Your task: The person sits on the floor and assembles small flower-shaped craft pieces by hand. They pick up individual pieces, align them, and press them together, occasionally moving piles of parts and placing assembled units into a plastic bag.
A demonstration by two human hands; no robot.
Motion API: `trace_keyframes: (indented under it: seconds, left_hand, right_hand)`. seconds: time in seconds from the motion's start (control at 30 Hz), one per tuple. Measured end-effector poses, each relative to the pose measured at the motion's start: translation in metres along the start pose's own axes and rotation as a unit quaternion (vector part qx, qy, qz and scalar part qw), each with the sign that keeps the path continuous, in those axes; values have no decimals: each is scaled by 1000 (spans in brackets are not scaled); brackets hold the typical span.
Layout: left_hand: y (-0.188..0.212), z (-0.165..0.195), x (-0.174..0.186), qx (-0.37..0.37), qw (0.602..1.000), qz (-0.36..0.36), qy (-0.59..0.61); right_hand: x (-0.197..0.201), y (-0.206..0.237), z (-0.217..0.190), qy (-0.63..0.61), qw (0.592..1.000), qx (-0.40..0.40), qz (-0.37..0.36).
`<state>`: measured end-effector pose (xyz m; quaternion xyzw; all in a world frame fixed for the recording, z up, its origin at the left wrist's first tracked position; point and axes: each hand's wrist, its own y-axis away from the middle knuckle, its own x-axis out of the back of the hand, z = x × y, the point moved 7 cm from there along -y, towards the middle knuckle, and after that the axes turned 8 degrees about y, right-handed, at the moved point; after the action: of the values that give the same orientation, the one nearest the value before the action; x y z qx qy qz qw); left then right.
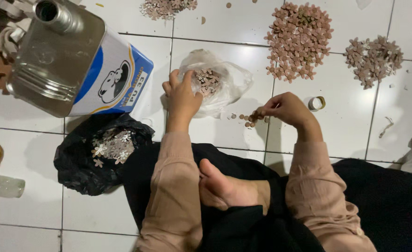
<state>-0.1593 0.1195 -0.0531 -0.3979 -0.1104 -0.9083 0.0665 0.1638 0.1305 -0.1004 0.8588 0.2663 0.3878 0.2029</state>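
Observation:
I sit on a white tiled floor (98,210). My left hand (182,95) reaches into a clear plastic bag (231,79) that holds small brown flower-shaped pieces (208,81), fingers curled at the bag's mouth. My right hand (285,108) pinches a small flower piece just above a little cluster of the same pieces (250,120) lying on the tile. Both sleeves are pink. A bare foot (224,189) rests between my arms on black cloth.
A large metal can (70,60) with a blue and white label lies at the upper left. A black bag (101,154) holds pale flower pieces. Two heaps of brown flowers (299,39) (373,58) lie beyond, and a small tape roll (316,103).

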Motion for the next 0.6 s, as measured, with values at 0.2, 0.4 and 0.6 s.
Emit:
trace_keyframes:
  seconds: [0.2,0.4,0.6]
  left_hand:
    - [2,11,4,-15,1000,15,5]
    - [-2,4,1,27,999,-24,-1]
    - [-6,-10,-2,21,1000,-18,-6]
  right_hand:
    - [-7,1,-18,55,995,-42,71]
    - [23,17,-85,69,963,100,240]
    - [-4,28,-133,52,967,151,197]
